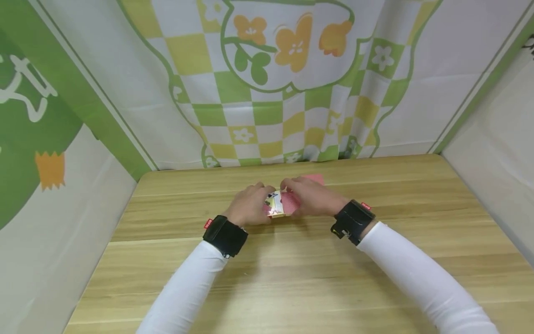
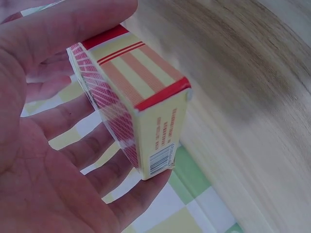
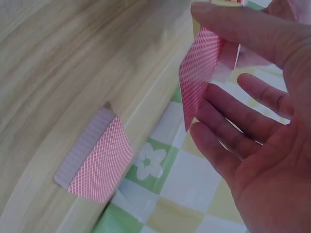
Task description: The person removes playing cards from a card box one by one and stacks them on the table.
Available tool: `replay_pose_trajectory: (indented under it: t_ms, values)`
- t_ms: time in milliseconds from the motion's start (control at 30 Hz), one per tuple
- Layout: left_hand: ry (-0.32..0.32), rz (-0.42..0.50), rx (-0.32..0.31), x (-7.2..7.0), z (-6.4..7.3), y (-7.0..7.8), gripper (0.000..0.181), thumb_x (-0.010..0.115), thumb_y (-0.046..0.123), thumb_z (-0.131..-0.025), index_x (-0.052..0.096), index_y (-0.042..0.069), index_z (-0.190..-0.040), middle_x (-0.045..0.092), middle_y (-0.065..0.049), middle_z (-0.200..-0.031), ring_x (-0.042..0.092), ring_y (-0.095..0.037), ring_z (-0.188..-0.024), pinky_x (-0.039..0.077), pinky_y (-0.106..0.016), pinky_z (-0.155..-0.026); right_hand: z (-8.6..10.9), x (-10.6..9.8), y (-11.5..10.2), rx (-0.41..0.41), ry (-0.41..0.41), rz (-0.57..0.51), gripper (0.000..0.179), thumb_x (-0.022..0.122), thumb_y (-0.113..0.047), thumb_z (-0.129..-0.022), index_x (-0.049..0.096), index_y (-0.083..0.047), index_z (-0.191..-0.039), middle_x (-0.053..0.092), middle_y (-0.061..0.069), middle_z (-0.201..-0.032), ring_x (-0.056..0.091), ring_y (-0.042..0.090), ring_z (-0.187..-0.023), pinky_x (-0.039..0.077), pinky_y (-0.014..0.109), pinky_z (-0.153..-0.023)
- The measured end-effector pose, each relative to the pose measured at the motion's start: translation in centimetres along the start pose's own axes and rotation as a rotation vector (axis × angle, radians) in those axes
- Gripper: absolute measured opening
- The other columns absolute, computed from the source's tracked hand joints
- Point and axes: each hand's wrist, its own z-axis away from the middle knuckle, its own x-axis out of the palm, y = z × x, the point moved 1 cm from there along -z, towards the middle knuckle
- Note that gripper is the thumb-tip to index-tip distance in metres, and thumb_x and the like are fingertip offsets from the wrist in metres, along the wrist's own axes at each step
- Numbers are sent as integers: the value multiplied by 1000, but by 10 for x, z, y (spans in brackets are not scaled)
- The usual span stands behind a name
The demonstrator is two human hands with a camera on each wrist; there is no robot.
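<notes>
My left hand (image 1: 249,204) grips a playing card box (image 2: 163,131), thumb over one edge and fingers beneath it. The box has cream and red stripes, a barcode on one end and an ace printed on the face seen in the head view. Close beside it, my right hand (image 1: 314,195) pinches a red-patterned playing card (image 3: 199,73) with thumb and fingers. The card's upper end is at the box, partly hidden by the thumb. Behind the right hand, a stack of playing cards (image 3: 99,158) with the same red backs lies on the table.
The wooden table (image 1: 267,283) spreads out before me. A checked, flower-printed curtain (image 1: 288,120) hangs along its far edge, with pale fabric walls (image 1: 492,125) at both sides. Both wrists wear black bands (image 1: 225,235).
</notes>
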Motion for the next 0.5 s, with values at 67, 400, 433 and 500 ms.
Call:
replay_pose_trajectory:
  t_ms: [67,400,433,500]
  values:
    - [-1,8,-4,0,0,-1,75,78,27,-57,53,14,-126,52,0,-100,49,-16,-87,42,-33,-69,1,-2,2,1,-5,15,66,81,-23,-62,49,-12,-118,55,2,-110,50,17,-99,41,30,-81]
    - [-4,5,-42,1,1,-8,73,78,26,-56,54,15,-125,52,0,-99,49,-17,-88,42,-36,-70,11,-20,14,55,-84,116,65,77,-33,-68,50,-18,-126,52,4,-105,49,17,-93,42,32,-78]
    - [-4,3,-43,1,1,-8,73,78,26,-56,54,15,-125,52,0,-99,49,-17,-88,42,-36,-70,12,-21,16,69,-97,123,66,76,-33,-69,49,-19,-128,52,4,-105,49,17,-92,42,32,-77]
    - [-4,2,-47,2,1,-8,73,77,26,-56,54,15,-125,53,-1,-99,50,-18,-88,42,-37,-70,13,-24,19,89,-113,137,68,75,-34,-70,48,-21,-130,51,4,-106,48,18,-90,43,32,-74]
